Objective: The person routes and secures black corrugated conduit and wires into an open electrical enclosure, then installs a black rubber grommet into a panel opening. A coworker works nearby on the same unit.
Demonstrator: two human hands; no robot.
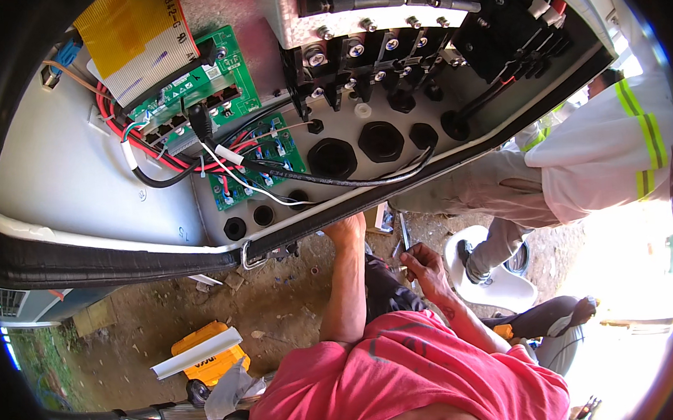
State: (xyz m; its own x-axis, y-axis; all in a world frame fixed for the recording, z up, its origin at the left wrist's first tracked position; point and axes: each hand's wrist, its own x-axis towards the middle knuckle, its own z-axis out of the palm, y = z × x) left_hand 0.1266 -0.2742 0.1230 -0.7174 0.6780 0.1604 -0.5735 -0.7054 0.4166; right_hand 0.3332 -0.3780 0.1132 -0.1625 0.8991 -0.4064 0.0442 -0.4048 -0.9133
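My left hand (346,229) reaches up to the underside of an open electrical cabinet (113,259). Its fingers are hidden behind the cabinet's black-edged lower rim, so what they touch does not show. Lower and to the right, my right hand (426,269) has thumb and fingers pinched together. Something small and thin seems to be at the fingertips, but its kind is not clear. A narrow pale strip (405,231) appears just beyond these fingers; whether it is held cannot be told. A black cable (350,182) loops inside the cabinet to a round gland in its floor.
Green circuit boards (234,68), a wide ribbon cable (146,57) and black terminal blocks (375,54) fill the cabinet. At right stands a co-worker in a white reflective-striped shirt (604,142), beside a white plastic piece (497,287). A yellow case (211,354) lies on the dirt ground.
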